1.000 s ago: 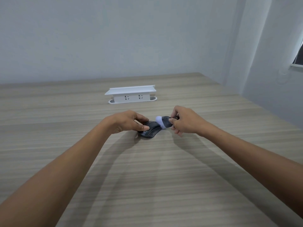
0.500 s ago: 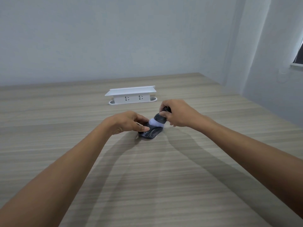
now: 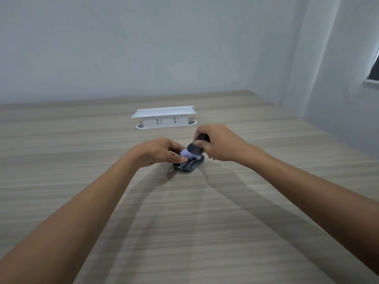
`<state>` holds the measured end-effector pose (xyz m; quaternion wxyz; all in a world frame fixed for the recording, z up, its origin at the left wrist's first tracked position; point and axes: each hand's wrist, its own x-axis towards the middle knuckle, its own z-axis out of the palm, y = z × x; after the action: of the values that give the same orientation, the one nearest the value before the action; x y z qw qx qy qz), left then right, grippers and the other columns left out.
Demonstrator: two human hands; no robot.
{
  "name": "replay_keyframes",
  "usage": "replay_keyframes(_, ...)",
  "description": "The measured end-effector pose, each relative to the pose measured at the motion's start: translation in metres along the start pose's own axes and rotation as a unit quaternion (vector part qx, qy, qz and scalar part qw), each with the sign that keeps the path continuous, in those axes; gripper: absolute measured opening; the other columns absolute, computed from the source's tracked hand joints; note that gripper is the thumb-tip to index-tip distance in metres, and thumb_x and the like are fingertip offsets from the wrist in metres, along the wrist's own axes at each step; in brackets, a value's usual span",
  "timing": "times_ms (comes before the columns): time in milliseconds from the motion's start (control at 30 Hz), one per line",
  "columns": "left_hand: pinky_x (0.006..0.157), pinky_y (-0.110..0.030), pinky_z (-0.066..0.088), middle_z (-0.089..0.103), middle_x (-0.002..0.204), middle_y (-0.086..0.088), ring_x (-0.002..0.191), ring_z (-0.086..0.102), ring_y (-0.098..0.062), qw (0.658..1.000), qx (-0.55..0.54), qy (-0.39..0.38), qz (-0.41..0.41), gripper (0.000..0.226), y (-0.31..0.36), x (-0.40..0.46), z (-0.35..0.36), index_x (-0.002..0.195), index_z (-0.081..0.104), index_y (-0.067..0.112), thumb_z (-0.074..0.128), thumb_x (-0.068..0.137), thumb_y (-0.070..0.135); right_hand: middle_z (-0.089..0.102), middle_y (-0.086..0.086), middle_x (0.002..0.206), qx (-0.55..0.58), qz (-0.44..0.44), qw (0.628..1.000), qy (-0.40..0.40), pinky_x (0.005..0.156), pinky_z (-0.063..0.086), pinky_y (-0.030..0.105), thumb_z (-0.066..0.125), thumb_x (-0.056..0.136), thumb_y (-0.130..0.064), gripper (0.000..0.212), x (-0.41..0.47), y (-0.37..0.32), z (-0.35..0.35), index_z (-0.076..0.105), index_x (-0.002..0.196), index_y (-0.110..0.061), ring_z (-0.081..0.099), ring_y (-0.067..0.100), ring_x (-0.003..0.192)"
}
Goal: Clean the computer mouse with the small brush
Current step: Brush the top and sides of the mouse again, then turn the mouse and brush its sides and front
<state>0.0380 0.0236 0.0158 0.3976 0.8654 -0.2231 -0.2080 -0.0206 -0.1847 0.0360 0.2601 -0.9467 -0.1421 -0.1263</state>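
Observation:
A dark computer mouse [image 3: 189, 166] lies on the wooden table [image 3: 184, 222] in the middle of the head view. My left hand [image 3: 162, 151] pinches its left side, with the thumb along the edge. My right hand [image 3: 217, 142] grips a small brush [image 3: 193, 150] with a dark body and pale lilac bristles. The bristles press down on the top of the mouse, close to my left fingertips. My fingers hide most of the brush handle and the far half of the mouse.
A white socket box [image 3: 164, 117] with two outlets stands on the table behind the hands. The wall runs along the table's far edge, and the right edge drops off beside a window corner [image 3: 374, 72].
My right hand has swung the brush from level beside the mouse to tilted down, and the bristles have moved left onto the mouse's top. My left hand has stayed on the mouse.

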Motion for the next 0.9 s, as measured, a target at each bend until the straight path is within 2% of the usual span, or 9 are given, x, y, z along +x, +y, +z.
replay_keyframes(67,0.100,-0.023,0.048,0.076,0.120,-0.005,0.103,0.068,-0.010,1.000,0.005,-0.005,-0.002,0.034,-0.001,0.001,-0.001,0.127,0.072,0.015,0.072,0.093,0.011,0.061,-0.002,0.078,0.012,0.013,1.000,-0.008,0.045,0.041,0.015,0.060,0.098,-0.016,0.009,0.001,-0.001,0.000,0.068,0.098,-0.011,0.058,0.006,0.055)
replay_keyframes(167,0.106,-0.023,0.045,0.073,0.126,-0.003,0.111,0.066,-0.011,1.000,0.002,0.005,-0.014,0.042,0.001,0.001,0.001,0.134,0.067,0.013,0.072,0.093,0.010,0.064,0.005,0.079,0.017,0.067,0.998,-0.005,0.039,0.045,0.018,0.058,0.099,-0.015,0.011,0.003,0.012,-0.001,0.066,0.097,-0.008,0.066,0.019,0.050)
replay_keyframes(267,0.102,-0.019,0.042,0.070,0.131,-0.003,0.116,0.063,-0.011,0.999,0.010,0.017,-0.027,0.049,0.004,0.000,0.003,0.140,0.061,0.009,0.072,0.092,0.009,0.070,0.014,0.076,0.039,0.116,0.993,-0.002,0.049,0.057,0.028,0.056,0.099,-0.012,0.012,-0.001,0.023,0.000,0.065,0.095,-0.004,0.074,0.029,0.058)
replay_keyframes(367,0.109,-0.021,0.039,0.067,0.136,0.000,0.123,0.060,-0.011,0.999,0.024,0.011,-0.036,0.052,0.005,0.001,0.002,0.143,0.058,0.009,0.072,0.093,0.012,0.073,0.018,0.075,0.083,0.147,0.986,0.013,0.062,0.063,0.035,0.056,0.098,-0.012,0.015,-0.012,0.019,0.002,0.062,0.094,0.002,0.075,0.029,0.059)
replay_keyframes(433,0.111,-0.021,0.038,0.064,0.138,0.001,0.127,0.058,-0.011,0.999,0.030,0.008,-0.043,0.053,0.006,0.003,0.000,0.144,0.056,0.009,0.072,0.093,0.014,0.075,0.023,0.073,0.120,0.156,0.980,0.025,0.068,0.064,0.040,0.055,0.093,-0.011,0.022,-0.022,0.010,0.005,0.063,0.087,0.009,0.076,0.029,0.059)
replay_keyframes(533,0.102,-0.016,0.042,0.066,0.137,-0.002,0.124,0.062,-0.012,0.998,0.027,0.006,-0.049,0.052,0.007,0.005,0.000,0.144,0.056,0.007,0.070,0.095,0.014,0.075,0.017,0.065,0.154,0.168,0.974,0.010,0.073,0.063,0.039,0.056,0.093,-0.020,0.034,-0.036,-0.002,0.015,0.067,0.070,0.004,0.075,0.023,0.058)
replay_keyframes(633,0.091,-0.011,0.046,0.067,0.135,-0.003,0.115,0.063,-0.010,0.998,0.040,0.012,-0.051,0.050,0.010,0.004,0.001,0.143,0.058,0.007,0.069,0.095,0.013,0.075,0.020,0.067,0.243,0.192,0.951,-0.027,0.072,0.064,0.047,0.056,0.090,-0.012,0.029,-0.043,-0.008,0.021,0.068,0.074,0.009,0.076,0.031,0.061)
replay_keyframes(767,0.097,-0.016,0.042,0.066,0.137,-0.005,0.115,0.062,-0.011,0.997,0.047,0.028,-0.058,0.050,0.015,0.002,0.003,0.143,0.057,0.006,0.070,0.095,0.013,0.074,0.028,0.076,0.250,0.224,0.942,-0.014,0.073,0.064,0.047,0.051,0.092,-0.002,0.012,-0.040,-0.001,0.011,0.053,0.080,-0.002,0.076,0.041,0.071)
replay_keyframes(900,0.095,-0.016,0.043,0.066,0.137,-0.006,0.113,0.063,-0.012,0.997,0.050,0.028,-0.060,0.050,0.017,0.001,0.005,0.142,0.059,0.005,0.071,0.094,0.013,0.073,0.029,0.080,0.274,0.262,0.924,-0.041,0.069,0.063,0.042,0.049,0.096,0.000,0.015,-0.042,0.001,0.010,0.048,0.082,-0.005,0.071,0.033,0.060)
